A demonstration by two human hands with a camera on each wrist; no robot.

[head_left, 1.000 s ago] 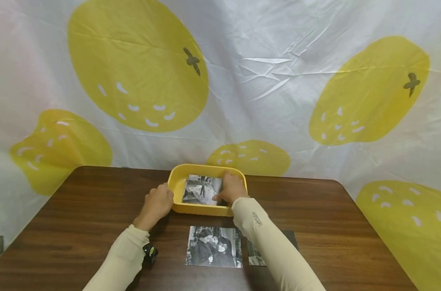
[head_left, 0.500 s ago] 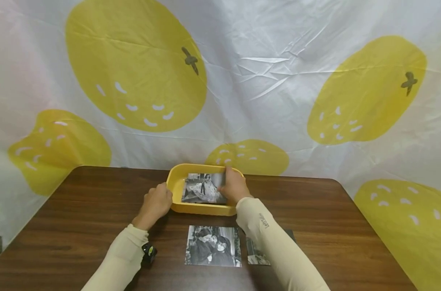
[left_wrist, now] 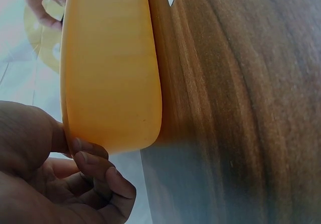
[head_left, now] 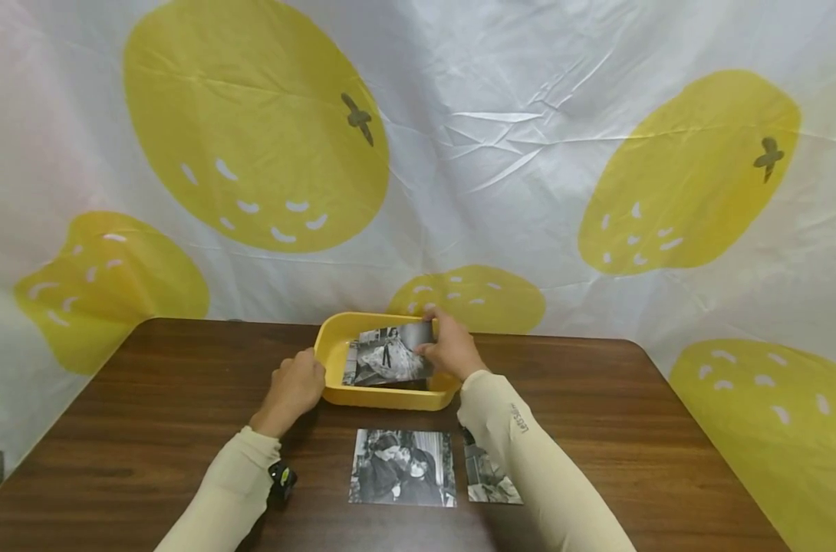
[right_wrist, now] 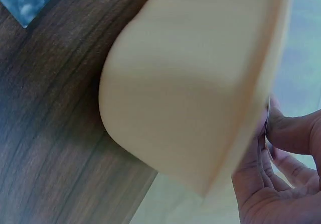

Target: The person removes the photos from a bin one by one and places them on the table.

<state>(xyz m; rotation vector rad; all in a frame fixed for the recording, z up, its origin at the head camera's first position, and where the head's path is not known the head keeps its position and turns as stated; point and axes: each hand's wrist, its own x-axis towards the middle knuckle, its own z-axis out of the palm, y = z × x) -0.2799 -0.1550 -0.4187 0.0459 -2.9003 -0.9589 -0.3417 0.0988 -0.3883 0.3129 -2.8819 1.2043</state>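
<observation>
A yellow plastic bin stands at the back of the table. My left hand holds its left end, thumb and fingertips pinching the rim in the left wrist view. With my right hand, I pinch the right edge of a black-and-white photo showing a figure in a wide gown. Its right side is lifted and tilted inside the bin. Part of another picture shows beneath it at the left. In the right wrist view, the bin's wall hides most of the held photo.
Before the bin, a black-and-white photo of people close together lies flat on the brown wooden table. Another photo lies beside it, partly under my right sleeve. A white curtain with yellow fruit shapes hangs behind.
My right hand has moved slightly right and raised the right edge of the gown photo, which now tilts. My left hand stays on the bin's rim.
</observation>
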